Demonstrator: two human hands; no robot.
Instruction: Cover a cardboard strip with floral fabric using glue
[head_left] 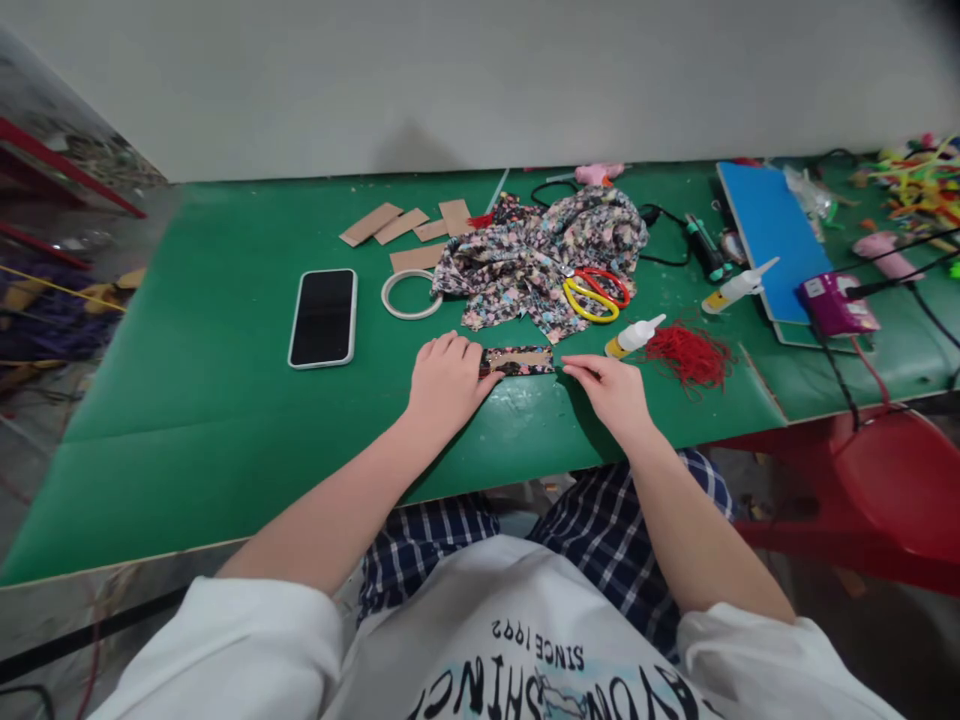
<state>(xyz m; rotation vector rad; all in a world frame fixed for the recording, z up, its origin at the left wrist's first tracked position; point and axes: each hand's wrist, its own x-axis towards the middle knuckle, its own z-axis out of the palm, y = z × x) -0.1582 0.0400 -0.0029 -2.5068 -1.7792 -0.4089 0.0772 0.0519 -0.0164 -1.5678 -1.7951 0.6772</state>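
A small strip of cardboard with floral fabric folded over its edges (pixel 521 361) lies flat on the green table. My left hand (pixel 448 375) is closed on the strip's left end, thumb along the near edge and fingers over the far one. Just off the right end, my right hand (pixel 609 388) has its thumb and fingertips pinched together; whatever is between them is too small to make out. Behind the strip lies a crumpled floral cloth (pixel 536 250). Scissors with red and yellow handles (pixel 596 295) rest on it. A glue bottle (pixel 634 337) lies beyond my right hand.
A phone (pixel 324 318), a tape roll (pixel 411 294) and several cardboard pieces (pixel 371 224) lie left of the cloth. To the right are red threads (pixel 691 357), a second glue bottle (pixel 739 287), a blue board (pixel 780 235), a purple box (pixel 836 304) and cables. A red stool (pixel 900 470) stands below.
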